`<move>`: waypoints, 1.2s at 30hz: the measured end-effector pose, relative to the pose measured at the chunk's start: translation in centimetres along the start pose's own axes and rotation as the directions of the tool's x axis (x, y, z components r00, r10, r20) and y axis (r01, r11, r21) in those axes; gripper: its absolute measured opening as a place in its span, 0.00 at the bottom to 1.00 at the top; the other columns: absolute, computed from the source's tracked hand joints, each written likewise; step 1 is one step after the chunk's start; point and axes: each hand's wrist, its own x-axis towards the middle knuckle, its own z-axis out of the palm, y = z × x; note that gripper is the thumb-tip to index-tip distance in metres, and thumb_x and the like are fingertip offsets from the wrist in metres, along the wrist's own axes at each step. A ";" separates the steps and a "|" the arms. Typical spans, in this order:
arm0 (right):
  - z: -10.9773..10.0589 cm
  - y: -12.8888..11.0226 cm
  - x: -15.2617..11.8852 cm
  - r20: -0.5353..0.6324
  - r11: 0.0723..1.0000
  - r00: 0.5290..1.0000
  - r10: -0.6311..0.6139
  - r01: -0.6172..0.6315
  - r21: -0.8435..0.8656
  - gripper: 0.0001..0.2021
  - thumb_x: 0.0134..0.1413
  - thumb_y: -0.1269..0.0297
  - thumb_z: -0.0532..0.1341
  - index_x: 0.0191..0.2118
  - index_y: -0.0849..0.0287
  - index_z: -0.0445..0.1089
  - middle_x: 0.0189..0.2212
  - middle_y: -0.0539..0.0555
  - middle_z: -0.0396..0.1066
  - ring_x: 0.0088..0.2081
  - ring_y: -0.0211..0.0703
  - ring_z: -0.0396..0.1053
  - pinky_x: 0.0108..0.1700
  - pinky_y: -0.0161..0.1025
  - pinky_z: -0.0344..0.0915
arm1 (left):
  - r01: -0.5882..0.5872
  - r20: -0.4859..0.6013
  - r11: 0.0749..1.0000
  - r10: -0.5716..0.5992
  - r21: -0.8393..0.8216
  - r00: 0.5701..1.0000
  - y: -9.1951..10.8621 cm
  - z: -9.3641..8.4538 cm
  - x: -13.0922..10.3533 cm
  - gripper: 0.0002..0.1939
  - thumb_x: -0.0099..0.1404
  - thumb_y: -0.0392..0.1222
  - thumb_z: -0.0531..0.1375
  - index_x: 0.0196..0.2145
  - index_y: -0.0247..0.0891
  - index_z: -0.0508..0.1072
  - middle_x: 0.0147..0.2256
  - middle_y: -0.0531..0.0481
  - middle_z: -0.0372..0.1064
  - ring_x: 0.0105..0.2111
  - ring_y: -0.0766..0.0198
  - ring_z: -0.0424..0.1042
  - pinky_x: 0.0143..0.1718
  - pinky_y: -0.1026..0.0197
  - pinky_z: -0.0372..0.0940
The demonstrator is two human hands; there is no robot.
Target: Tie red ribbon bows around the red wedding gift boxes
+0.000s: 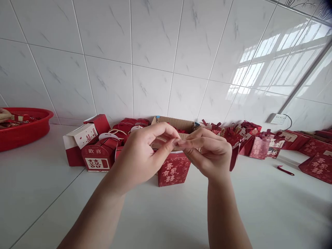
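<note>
Both hands meet at the fingertips over a red gift box with white characters (173, 170) that stands near the middle of the table. My left hand (145, 152) is closed in a pinch, thumb against index finger. Touching it from the right, my right hand (210, 152) pinches too, its thumb and fingers pressed together. Whatever lies between the fingertips is too small or hidden to make out. The upper part of the box is partly covered by the hands.
Red and white gift boxes (95, 157) stand at left. Behind the hands is an open cardboard box (181, 123). At far left, another person's hand (4, 114) is over a red basin (28, 136). More red boxes and a dark red strip (285, 171) lie at right.
</note>
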 end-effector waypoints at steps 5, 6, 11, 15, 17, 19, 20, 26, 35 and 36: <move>-1.3 0.5 0.1 0.071 0.999 0.996 0.048 -0.048 -0.007 0.10 0.50 0.76 0.64 0.33 0.52 0.77 0.24 0.48 0.71 0.27 0.36 0.68 0.29 0.36 0.67 | 0.143 0.139 0.984 -0.128 -0.102 0.982 -2.4 0.6 1.1 0.12 0.67 0.48 0.54 0.40 0.41 0.73 0.35 0.50 0.73 0.36 0.63 0.73 0.33 0.64 0.68; -1.7 0.8 0.1 0.065 0.996 0.994 0.086 -0.084 -0.030 0.09 0.50 0.76 0.64 0.32 0.52 0.77 0.24 0.48 0.71 0.28 0.36 0.68 0.30 0.36 0.67 | 0.187 0.156 0.980 -0.176 -0.065 0.972 -3.3 0.9 1.3 0.14 0.67 0.51 0.53 0.42 0.41 0.72 0.37 0.49 0.73 0.37 0.61 0.73 0.34 0.63 0.68; -3.6 2.2 -0.3 0.088 0.915 0.928 0.361 -0.334 -0.226 0.03 0.50 0.69 0.64 0.31 0.56 0.75 0.29 0.50 0.72 0.32 0.37 0.69 0.34 0.37 0.68 | 0.291 0.298 0.874 -0.418 0.389 0.858 -7.9 3.3 1.2 0.23 0.51 0.59 0.64 0.39 0.40 0.74 0.42 0.43 0.71 0.36 0.54 0.73 0.25 0.63 0.63; -5.0 3.1 -0.9 0.304 0.828 0.780 0.546 -0.447 -0.340 0.03 0.50 0.68 0.64 0.29 0.56 0.76 0.27 0.49 0.73 0.29 0.36 0.70 0.31 0.34 0.67 | 0.268 0.352 0.853 -0.444 0.448 0.824 -8.8 4.4 1.2 0.12 0.50 0.49 0.65 0.32 0.41 0.74 0.37 0.47 0.73 0.33 0.55 0.73 0.23 0.64 0.59; -5.4 3.5 -1.1 0.429 0.801 0.678 0.598 -0.480 -0.358 0.03 0.49 0.68 0.64 0.28 0.56 0.76 0.26 0.49 0.74 0.29 0.36 0.70 0.30 0.33 0.67 | 0.266 0.350 0.853 -0.442 0.449 0.826 -8.6 4.5 1.3 0.10 0.50 0.46 0.65 0.31 0.41 0.74 0.36 0.47 0.73 0.33 0.55 0.73 0.24 0.63 0.58; -5.4 4.0 -1.4 0.490 0.773 0.599 0.633 -0.523 -0.359 0.03 0.48 0.67 0.64 0.29 0.56 0.77 0.27 0.49 0.75 0.30 0.37 0.71 0.31 0.33 0.67 | 0.263 0.347 0.844 -0.448 0.467 0.824 -8.4 4.5 1.5 0.10 0.50 0.46 0.66 0.30 0.42 0.74 0.37 0.48 0.73 0.34 0.55 0.72 0.25 0.63 0.58; -5.4 4.3 -1.5 0.500 0.759 0.576 0.647 -0.547 -0.353 0.03 0.47 0.66 0.64 0.29 0.56 0.77 0.27 0.50 0.75 0.31 0.38 0.71 0.32 0.34 0.68 | 0.266 0.344 0.839 -0.455 0.475 0.821 -8.3 4.4 1.6 0.11 0.49 0.47 0.66 0.31 0.42 0.74 0.37 0.48 0.73 0.35 0.55 0.72 0.25 0.63 0.58; -4.6 5.6 -1.8 0.526 0.697 0.493 0.693 -0.646 -0.312 0.05 0.47 0.64 0.63 0.30 0.56 0.77 0.30 0.51 0.76 0.32 0.41 0.72 0.33 0.36 0.69 | 0.277 0.312 0.790 -0.499 0.547 0.808 -7.5 4.3 1.7 0.17 0.48 0.51 0.66 0.33 0.42 0.68 0.34 0.52 0.71 0.30 0.59 0.69 0.24 0.63 0.55; -4.9 5.2 -1.5 0.452 0.711 0.569 0.687 -0.653 -0.259 0.05 0.46 0.64 0.65 0.30 0.57 0.77 0.29 0.51 0.75 0.32 0.40 0.71 0.37 0.38 0.69 | 0.260 0.316 0.787 -0.492 0.560 0.811 -7.6 4.4 1.7 0.17 0.49 0.49 0.66 0.33 0.42 0.67 0.35 0.51 0.70 0.32 0.58 0.70 0.24 0.63 0.55; -5.0 5.3 -1.5 0.444 0.713 0.575 0.687 -0.650 -0.262 0.05 0.46 0.64 0.65 0.30 0.57 0.77 0.29 0.51 0.75 0.32 0.40 0.70 0.36 0.38 0.68 | 0.264 0.321 0.795 -0.490 0.546 0.810 -7.8 4.5 1.6 0.16 0.49 0.48 0.66 0.33 0.42 0.67 0.35 0.51 0.69 0.32 0.58 0.70 0.24 0.64 0.55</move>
